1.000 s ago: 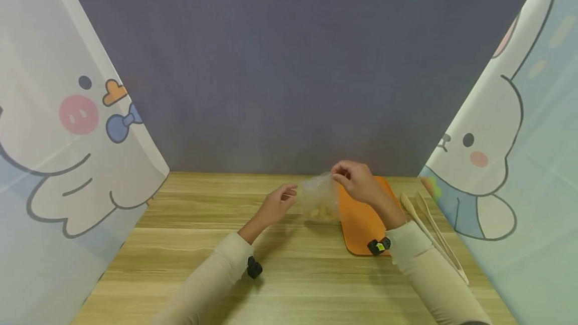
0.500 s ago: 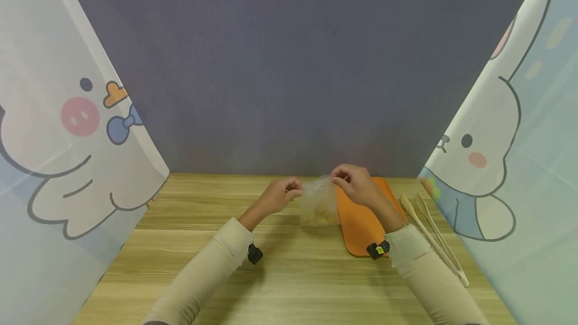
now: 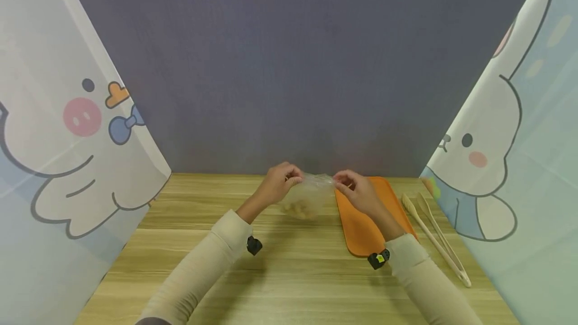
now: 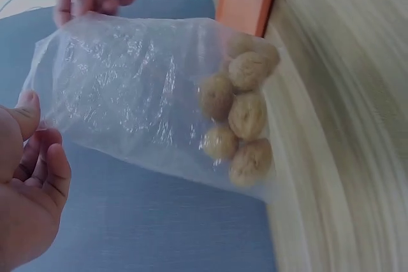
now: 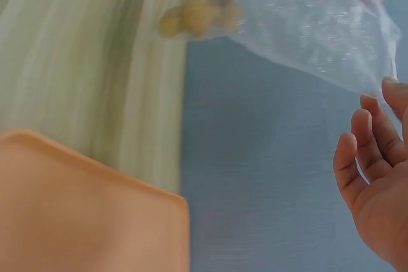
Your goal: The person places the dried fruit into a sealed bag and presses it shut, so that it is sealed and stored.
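Observation:
A clear plastic bag [image 3: 316, 192] hangs between my two hands, its mouth at the top. Several brown walnuts [image 4: 247, 116] lie gathered at its bottom. My left hand [image 3: 279, 184] pinches the left top corner of the bag between thumb and fingers. At the opposite corner, my right hand [image 3: 359, 193] pinches the plastic between thumb and index finger, its other fingers loosely bent in the right wrist view. The bag is tilted, its filled end toward the left in the head view. Whether its bottom touches the table cannot be told.
An orange tray [image 3: 361, 232] with a raised rim lies below and beside my right hand. Farther right rests a pale wooden utensil [image 3: 435, 237] with two long arms, like tongs. Behind the wooden table [image 3: 289, 285] stands a grey panel [image 3: 289, 74], with printed cloths on both sides.
My left hand was apart from the bag, then took its left corner. The walnuts' end of the bag has swung left, away from the tray. My right hand keeps its pinch.

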A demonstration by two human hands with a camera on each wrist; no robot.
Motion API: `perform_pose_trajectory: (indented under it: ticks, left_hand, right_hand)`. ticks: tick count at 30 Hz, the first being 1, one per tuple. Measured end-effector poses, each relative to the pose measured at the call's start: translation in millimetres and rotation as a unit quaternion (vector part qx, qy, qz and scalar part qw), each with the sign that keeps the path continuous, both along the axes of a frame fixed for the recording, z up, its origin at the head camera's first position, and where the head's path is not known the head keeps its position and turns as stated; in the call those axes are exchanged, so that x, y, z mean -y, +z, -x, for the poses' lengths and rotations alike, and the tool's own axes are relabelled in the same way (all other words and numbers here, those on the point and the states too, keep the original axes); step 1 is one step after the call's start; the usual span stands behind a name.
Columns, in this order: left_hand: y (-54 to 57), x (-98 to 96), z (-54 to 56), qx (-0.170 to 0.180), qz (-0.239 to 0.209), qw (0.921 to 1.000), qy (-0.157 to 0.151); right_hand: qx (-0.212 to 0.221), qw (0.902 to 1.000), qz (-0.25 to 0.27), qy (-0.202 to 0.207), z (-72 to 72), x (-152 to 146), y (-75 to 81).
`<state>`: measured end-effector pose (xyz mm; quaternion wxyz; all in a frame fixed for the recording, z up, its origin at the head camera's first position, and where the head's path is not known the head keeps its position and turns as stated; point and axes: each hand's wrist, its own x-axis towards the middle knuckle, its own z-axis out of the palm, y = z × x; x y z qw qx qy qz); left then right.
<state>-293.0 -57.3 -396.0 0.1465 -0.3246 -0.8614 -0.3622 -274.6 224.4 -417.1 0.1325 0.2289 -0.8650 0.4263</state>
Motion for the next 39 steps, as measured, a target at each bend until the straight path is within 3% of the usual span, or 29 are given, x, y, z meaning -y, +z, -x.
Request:
perform_pose_trajectory:
  ticks: [4,11,17,21,27,35,39]
  left_hand:
    - [8.8,-2.5,-0.5,-0.011,-0.002,0.9999,-0.001]
    - [23.7,-7.5,-2.8,0.005,-0.008,1.0000,0.002]
    - [30.9,-11.0,-3.7,0.012,-0.022,0.9996,-0.009]
    - [31.9,-10.1,-3.5,0.017,-0.032,0.9993,-0.012]
    - [30.9,-1.5,-0.7,-0.006,-0.042,0.9991,0.001]
    - [23.8,9.2,1.7,-0.008,-0.034,0.9989,0.032]
    - [21.2,7.0,0.0,-0.013,-0.032,0.9989,0.033]
  right_hand:
    - [0.007,1.0000,0.001,-0.003,0.6,3,-20.6]
    - [0.072,0.9942,-0.080,-0.003,-6.1,16,-55.3]
    - [0.068,0.9905,-0.119,0.000,-8.9,27,-75.6]
    - [0.058,0.9920,-0.112,-0.012,-11.0,33,-82.5]
    - [0.022,0.9910,-0.118,-0.060,-14.1,34,-87.8]
    - [0.060,0.9884,-0.127,-0.060,-19.4,28,-93.1]
    - [0.062,0.9887,-0.120,-0.064,-19.3,25,-91.8]
